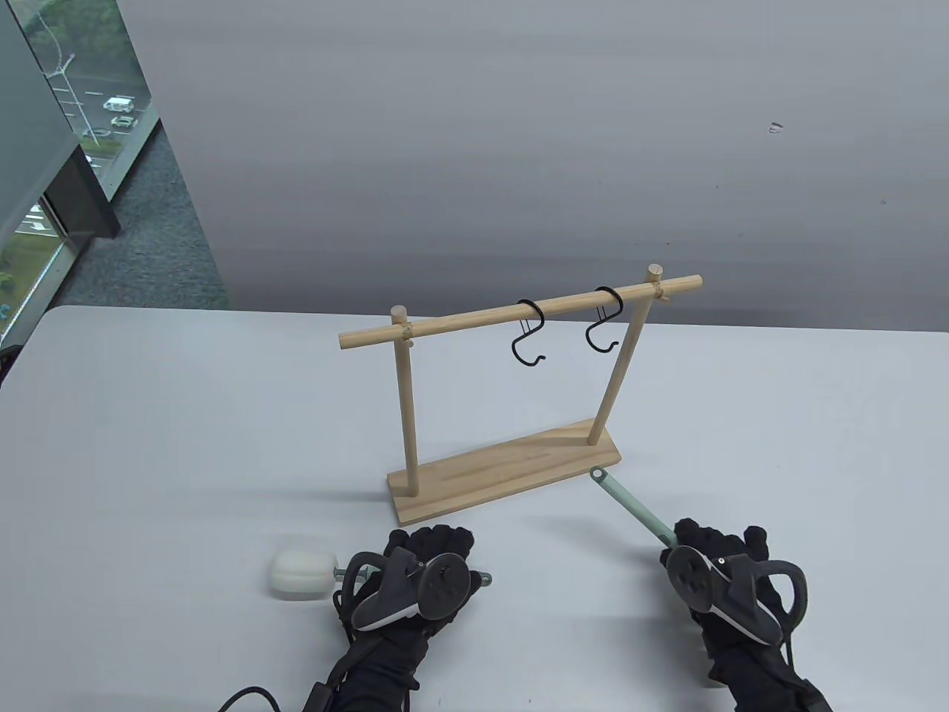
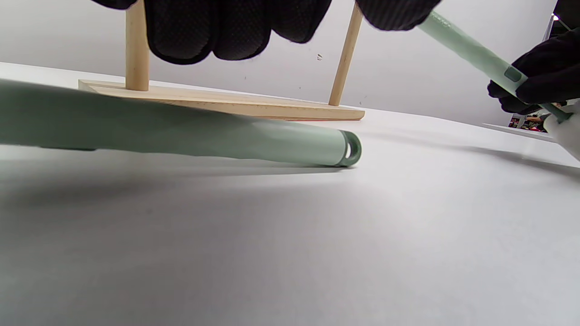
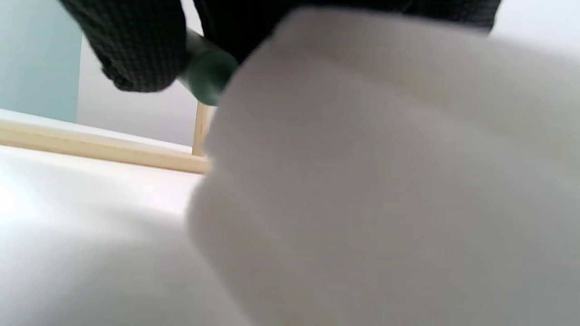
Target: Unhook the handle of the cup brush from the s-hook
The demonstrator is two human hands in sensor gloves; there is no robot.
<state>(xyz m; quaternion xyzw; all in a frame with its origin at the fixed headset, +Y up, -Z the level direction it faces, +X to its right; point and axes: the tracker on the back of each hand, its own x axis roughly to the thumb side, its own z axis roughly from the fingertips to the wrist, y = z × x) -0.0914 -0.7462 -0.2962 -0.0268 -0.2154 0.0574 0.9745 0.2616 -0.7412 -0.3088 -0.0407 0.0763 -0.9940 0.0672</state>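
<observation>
Two black S-hooks (image 1: 529, 335) (image 1: 603, 325) hang bare on the wooden rack's bar (image 1: 460, 320). One cup brush lies flat on the table under my left hand (image 1: 428, 550): its white sponge head (image 1: 299, 575) sticks out left and its handle loop (image 1: 485, 578) sticks out right. In the left wrist view that green handle (image 2: 253, 138) rests on the table and my fingers (image 2: 213, 31) hang above it without gripping. My right hand (image 1: 713, 547) grips a second brush's green handle (image 1: 630, 504), tilted with its end near the rack base. Its sponge head (image 3: 389, 181) fills the right wrist view.
The rack's wooden base (image 1: 511, 467) stands just beyond both hands, with two upright posts (image 1: 406, 415) (image 1: 615, 378). The white table (image 1: 148, 445) stretches to the left and right. A grey wall rises behind, and a window is at the far left.
</observation>
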